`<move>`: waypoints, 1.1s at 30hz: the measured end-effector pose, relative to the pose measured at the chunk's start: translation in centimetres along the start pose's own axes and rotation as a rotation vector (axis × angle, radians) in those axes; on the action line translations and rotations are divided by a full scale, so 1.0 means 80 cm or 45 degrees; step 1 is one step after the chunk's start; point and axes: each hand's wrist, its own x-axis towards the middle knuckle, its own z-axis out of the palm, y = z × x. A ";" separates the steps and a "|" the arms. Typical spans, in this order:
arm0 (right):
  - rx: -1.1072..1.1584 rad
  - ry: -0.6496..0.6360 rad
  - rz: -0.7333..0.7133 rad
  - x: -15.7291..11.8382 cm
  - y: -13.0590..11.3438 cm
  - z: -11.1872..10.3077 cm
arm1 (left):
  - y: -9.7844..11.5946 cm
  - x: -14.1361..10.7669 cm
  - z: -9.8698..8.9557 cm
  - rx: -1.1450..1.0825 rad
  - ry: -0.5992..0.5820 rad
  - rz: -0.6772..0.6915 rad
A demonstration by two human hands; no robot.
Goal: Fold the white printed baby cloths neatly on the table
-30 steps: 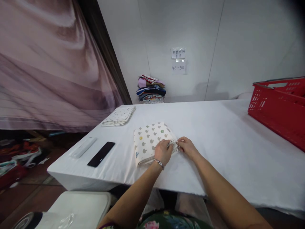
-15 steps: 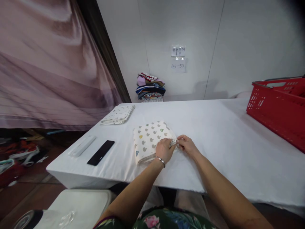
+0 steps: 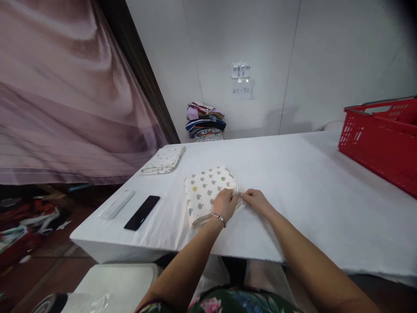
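Note:
A folded white cloth [image 3: 203, 187] with grey, green and yellow prints lies near the front edge of the white-covered table [image 3: 293, 174]. On its right part rests my left hand [image 3: 225, 203], fingers closed round the cloth's right edge. My right hand [image 3: 256, 200] pinches the same edge from the right, fingertips close to my left hand. The bit of edge between the two hands looks bunched, and my fingers partly hide it.
At the back left of the table lies another folded cloth [image 3: 163, 160]. A black phone [image 3: 142, 213] and a white flat object [image 3: 116, 205] are at the left. A red basket [image 3: 381, 139] stands at the right. Stacked fabrics [image 3: 206, 122] rise behind the table.
The view has shifted slightly. Both hands remain at the cloth's right edge, which has altered a little in shape between them.

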 end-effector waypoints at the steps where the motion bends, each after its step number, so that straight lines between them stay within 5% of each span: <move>1: -0.022 0.014 -0.012 0.001 0.000 0.002 | 0.000 -0.001 0.001 0.012 0.000 0.026; 9: 0.322 -0.172 0.163 -0.002 -0.004 -0.009 | 0.006 -0.005 0.006 0.172 -0.023 0.167; 18: 0.707 -0.344 0.146 -0.001 -0.003 -0.006 | 0.008 -0.009 0.008 0.235 -0.019 0.216; 25: 0.417 -0.067 0.111 0.004 0.003 -0.016 | 0.003 0.011 -0.011 -0.045 -0.027 -0.148; 33: -0.020 0.007 0.016 0.003 0.008 -0.002 | 0.002 0.009 -0.011 -0.148 0.021 -0.171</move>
